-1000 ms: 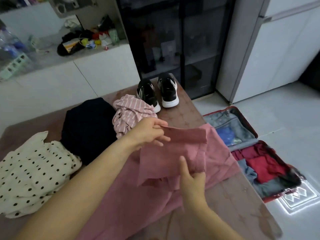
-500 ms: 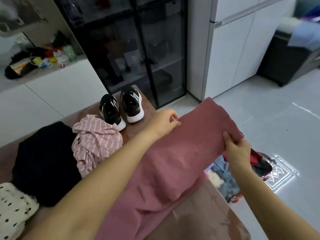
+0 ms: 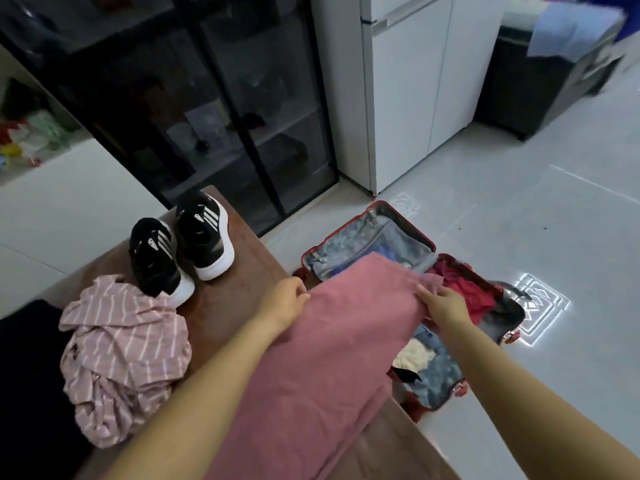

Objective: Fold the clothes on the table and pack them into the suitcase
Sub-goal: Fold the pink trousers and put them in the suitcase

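Observation:
A long dusty-pink garment [image 3: 332, 358] stretches from the brown table [image 3: 228, 306] out over its right edge. My left hand [image 3: 285, 299] grips its left corner and my right hand [image 3: 441, 303] pinches its right corner, above the open red suitcase [image 3: 401, 220] on the floor. The suitcase holds red, blue and cream clothes, partly hidden by the pink garment. A pink striped shirt [image 3: 121, 351] lies crumpled on the table, with a black garment [image 3: 31, 368] to its left.
A pair of black sneakers [image 3: 180, 244] with white soles stands at the table's far end. Behind are a dark glass cabinet [image 3: 194, 98] and a white cupboard [image 3: 415, 81]. Grey floor tiles stretch to the right of the suitcase.
The pink garment has gone from a fold on the table to being held out to the right over the suitcase, now lower. My view has turned right, so the polka-dot garment is out of sight.

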